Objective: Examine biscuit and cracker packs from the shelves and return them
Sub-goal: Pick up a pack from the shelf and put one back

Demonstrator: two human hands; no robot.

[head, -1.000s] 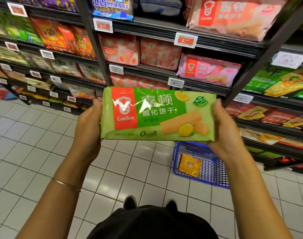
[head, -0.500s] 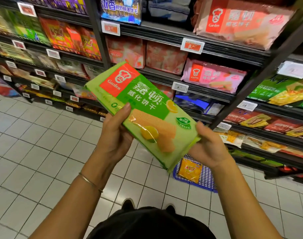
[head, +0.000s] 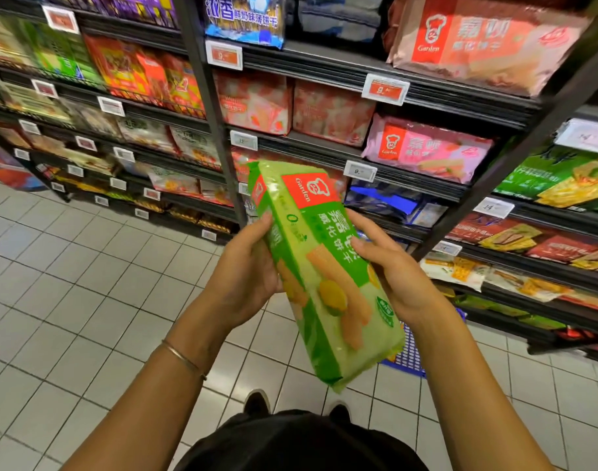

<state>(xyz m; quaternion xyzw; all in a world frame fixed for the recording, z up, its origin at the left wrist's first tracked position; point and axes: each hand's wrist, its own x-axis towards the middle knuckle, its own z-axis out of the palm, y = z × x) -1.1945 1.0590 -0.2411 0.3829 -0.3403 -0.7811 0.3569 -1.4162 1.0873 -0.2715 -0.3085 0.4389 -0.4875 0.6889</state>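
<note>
Probably a supermarket aisle: shelves (head: pixel 301 153) of snack packs (head: pixel 426 153) with price tags (head: pixel 385 88).

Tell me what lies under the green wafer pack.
A blue basket on the tiled floor shows below the green wafer pack. The pack covers most of it, so its contents cannot be seen.

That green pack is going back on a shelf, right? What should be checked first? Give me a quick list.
1. Grip: left hand and right hand both hold the green pack: ok.
2. Wrapper whole: the front shows no tear, the back is hidden: cannot tell.
3. Pack level for shelving: it stands tilted, red logo end up: not ok.
4. Its own slot found on the shelves: cannot tell.
5. Way to the shelves free: nothing lies between pack and shelves: ok.
</note>
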